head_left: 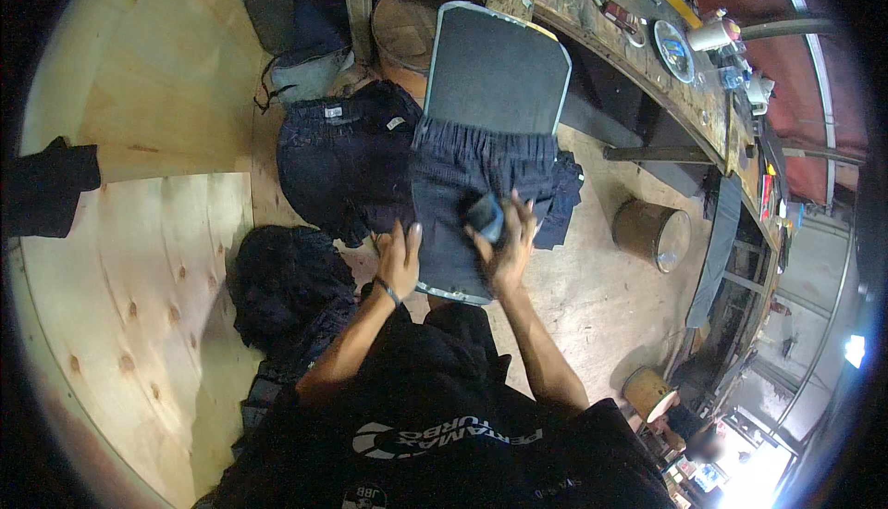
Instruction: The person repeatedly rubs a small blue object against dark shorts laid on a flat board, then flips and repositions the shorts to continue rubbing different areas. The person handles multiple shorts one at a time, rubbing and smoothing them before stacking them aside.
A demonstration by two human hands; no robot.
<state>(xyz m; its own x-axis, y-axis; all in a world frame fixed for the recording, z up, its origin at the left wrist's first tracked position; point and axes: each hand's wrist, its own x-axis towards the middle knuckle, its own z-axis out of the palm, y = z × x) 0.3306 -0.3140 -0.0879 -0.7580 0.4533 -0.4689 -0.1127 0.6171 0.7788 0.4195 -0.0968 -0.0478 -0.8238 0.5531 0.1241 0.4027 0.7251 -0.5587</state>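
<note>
Clock directions are taken from the dark garment (pixel 453 185), waistband at twelve. Nearest me, a person in a black shirt (pixel 444 407) sits with both hands apart. At eight o'clock the left hand (pixel 400 264) lies outstretched, thumb spread, seemingly to steady the cloth. Near six, the right hand (pixel 504 254) is curled around a blurred blue block (pixel 486 217), set against the fabric. The garment lies above the lap, along a pale-edged black board (pixel 499 65) that probably keeps it flat; whether the board is inside, I cannot tell. More dark garments (pixel 347 157) lie at ten o'clock, perhaps kept within reach. A black cloth heap (pixel 287 278) sits farther at eight. Beyond, a wooden drum (pixel 652 236) stands at three; a cluttered bench (pixel 684 106) runs past two.
</note>
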